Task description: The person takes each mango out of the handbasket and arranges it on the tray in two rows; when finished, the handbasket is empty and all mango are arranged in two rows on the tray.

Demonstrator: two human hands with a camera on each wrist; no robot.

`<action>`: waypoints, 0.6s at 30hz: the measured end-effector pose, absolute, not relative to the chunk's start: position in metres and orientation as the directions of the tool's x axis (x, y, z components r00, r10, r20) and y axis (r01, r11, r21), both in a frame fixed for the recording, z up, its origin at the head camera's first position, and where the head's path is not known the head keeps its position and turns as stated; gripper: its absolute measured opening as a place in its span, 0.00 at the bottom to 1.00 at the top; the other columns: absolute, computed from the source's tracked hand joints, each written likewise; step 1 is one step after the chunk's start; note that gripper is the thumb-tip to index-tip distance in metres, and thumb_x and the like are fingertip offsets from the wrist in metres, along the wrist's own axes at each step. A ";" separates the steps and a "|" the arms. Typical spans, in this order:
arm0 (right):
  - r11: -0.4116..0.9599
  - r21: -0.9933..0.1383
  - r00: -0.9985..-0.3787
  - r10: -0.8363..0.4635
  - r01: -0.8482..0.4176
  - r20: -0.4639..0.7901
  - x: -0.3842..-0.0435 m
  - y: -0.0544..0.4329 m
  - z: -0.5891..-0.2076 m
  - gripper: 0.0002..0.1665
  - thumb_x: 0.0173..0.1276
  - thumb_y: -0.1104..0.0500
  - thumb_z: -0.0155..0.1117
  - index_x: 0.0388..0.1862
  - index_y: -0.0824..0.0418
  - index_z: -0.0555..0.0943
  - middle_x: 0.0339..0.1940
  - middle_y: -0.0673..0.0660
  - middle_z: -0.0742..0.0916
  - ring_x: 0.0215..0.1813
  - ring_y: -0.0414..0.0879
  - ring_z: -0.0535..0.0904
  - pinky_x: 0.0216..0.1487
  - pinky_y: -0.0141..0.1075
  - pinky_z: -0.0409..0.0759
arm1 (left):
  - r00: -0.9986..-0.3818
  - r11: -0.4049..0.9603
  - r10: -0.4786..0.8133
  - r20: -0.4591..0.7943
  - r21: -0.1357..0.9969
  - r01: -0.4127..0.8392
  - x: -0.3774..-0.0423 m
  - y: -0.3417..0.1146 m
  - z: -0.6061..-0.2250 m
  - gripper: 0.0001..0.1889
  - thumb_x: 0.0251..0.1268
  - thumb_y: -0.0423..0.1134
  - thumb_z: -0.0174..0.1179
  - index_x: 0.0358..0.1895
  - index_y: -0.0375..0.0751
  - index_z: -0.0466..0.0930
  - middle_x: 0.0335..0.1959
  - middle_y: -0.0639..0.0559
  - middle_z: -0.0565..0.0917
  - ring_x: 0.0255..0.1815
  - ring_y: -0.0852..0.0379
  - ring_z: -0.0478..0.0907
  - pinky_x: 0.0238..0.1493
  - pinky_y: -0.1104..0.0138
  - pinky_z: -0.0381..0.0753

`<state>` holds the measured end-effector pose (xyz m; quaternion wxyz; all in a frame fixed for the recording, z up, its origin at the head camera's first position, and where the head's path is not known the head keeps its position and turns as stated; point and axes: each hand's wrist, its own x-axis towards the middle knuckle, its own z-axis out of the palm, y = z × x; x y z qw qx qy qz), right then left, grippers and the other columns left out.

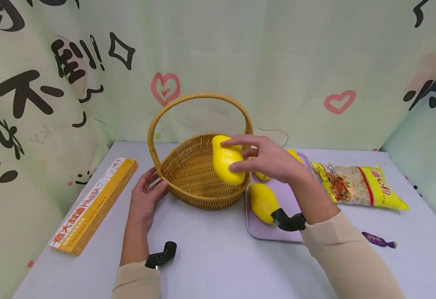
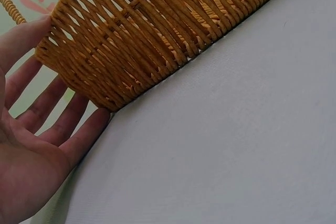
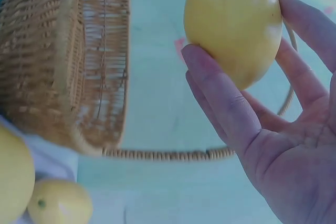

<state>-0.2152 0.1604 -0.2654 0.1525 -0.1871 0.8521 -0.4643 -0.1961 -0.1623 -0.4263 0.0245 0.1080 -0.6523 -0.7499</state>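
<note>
My right hand (image 1: 268, 158) grips a yellow mango (image 1: 227, 162) between thumb and fingers, over the right part of the wicker basket (image 1: 188, 176). In the right wrist view, the held mango (image 3: 233, 27) shows its green stem spot, with the basket wall (image 3: 37, 51) off to one side. My left hand (image 1: 147, 200) touches the basket's left end; in the left wrist view its thumb lies at the rim and its spread fingertips rest against the woven side (image 2: 131, 40). Another mango (image 1: 263, 201) lies on a lilac tray (image 1: 274, 234), and more yellow fruit (image 1: 294, 155) is partly hidden behind my right hand.
An orange and white pasta box (image 1: 94, 205) lies left of the basket. To the right of the tray are a yellow noodle bag (image 1: 360, 186) and a purple wrapped candy (image 1: 378, 240). The basket's tall arched handle (image 1: 200, 96) stands upright. A printed curtain (image 1: 277, 74) hangs behind the table.
</note>
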 end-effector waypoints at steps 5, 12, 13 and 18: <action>0.510 -0.851 -0.902 -0.415 -0.124 -0.118 -0.208 0.183 -0.266 0.32 0.66 0.52 0.76 0.69 0.39 0.79 0.79 0.44 0.69 0.73 0.59 0.73 0.59 0.46 0.83 | -0.975 -0.151 -0.183 -0.129 0.983 -0.102 -0.197 -0.160 -0.428 0.35 0.71 0.39 0.68 0.78 0.58 0.67 0.76 0.53 0.70 0.72 0.54 0.73 0.63 0.70 0.82; 0.526 -0.842 -0.913 -0.391 -0.121 -0.113 -0.200 0.202 -0.267 0.33 0.66 0.53 0.76 0.70 0.43 0.78 0.78 0.48 0.72 0.70 0.59 0.75 0.48 0.40 0.80 | -0.974 -0.139 -0.182 -0.132 0.984 -0.108 -0.197 -0.161 -0.427 0.34 0.71 0.39 0.67 0.77 0.60 0.67 0.76 0.54 0.70 0.73 0.55 0.73 0.64 0.68 0.82; 0.536 -0.836 -0.916 -0.383 -0.116 -0.118 -0.199 0.204 -0.267 0.34 0.66 0.53 0.76 0.71 0.43 0.78 0.78 0.48 0.72 0.70 0.59 0.74 0.47 0.40 0.80 | -0.974 -0.137 -0.181 -0.134 0.984 -0.110 -0.196 -0.162 -0.427 0.34 0.71 0.40 0.68 0.77 0.60 0.67 0.77 0.55 0.70 0.73 0.55 0.73 0.65 0.68 0.82; 0.591 -0.801 -0.933 -0.335 -0.099 -0.132 -0.191 0.215 -0.267 0.33 0.66 0.49 0.75 0.70 0.40 0.78 0.80 0.48 0.70 0.72 0.61 0.73 0.56 0.46 0.84 | -0.974 -0.135 -0.178 -0.142 0.984 -0.119 -0.195 -0.163 -0.425 0.35 0.71 0.41 0.68 0.78 0.62 0.66 0.77 0.55 0.69 0.73 0.55 0.73 0.66 0.67 0.81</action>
